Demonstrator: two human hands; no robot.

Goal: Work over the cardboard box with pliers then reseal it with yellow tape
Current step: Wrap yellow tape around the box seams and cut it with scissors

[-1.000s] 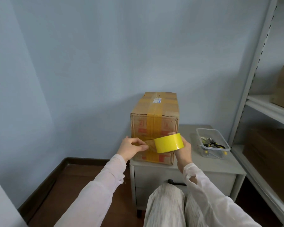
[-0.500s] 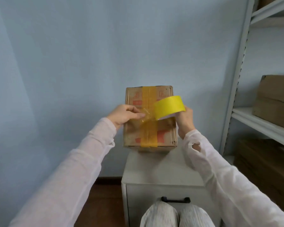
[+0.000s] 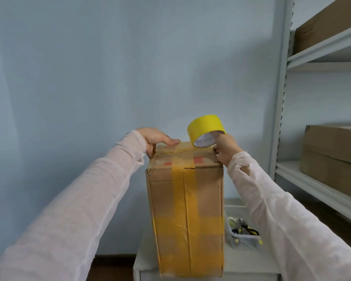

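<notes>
1. While the cardboard box (image 3: 187,209) stands on end on a small white cabinet (image 3: 249,264), worn yellowish tape bands its front face and crosses its top.
2. The left hand (image 3: 156,138) lies over the box's top left edge. Its fingers are flat on the top and its thumb runs down the side, grasping nothing.
3. The right hand (image 3: 224,148) grips the yellow tape roll (image 3: 206,126), held on edge at the top's far right side.
4. I cannot tell whether a fresh strip runs from the roll onto the box.
5. Pliers (image 3: 246,230) with black-and-yellow handles lie in a clear plastic tub (image 3: 244,241) on the cabinet, just right of the box.
6. A pale blue wall (image 3: 109,67) stands behind, with dark skirting (image 3: 114,257) at its foot.
7. Grey metal shelving (image 3: 280,118) on the right carries brown cartons (image 3: 332,155).
</notes>
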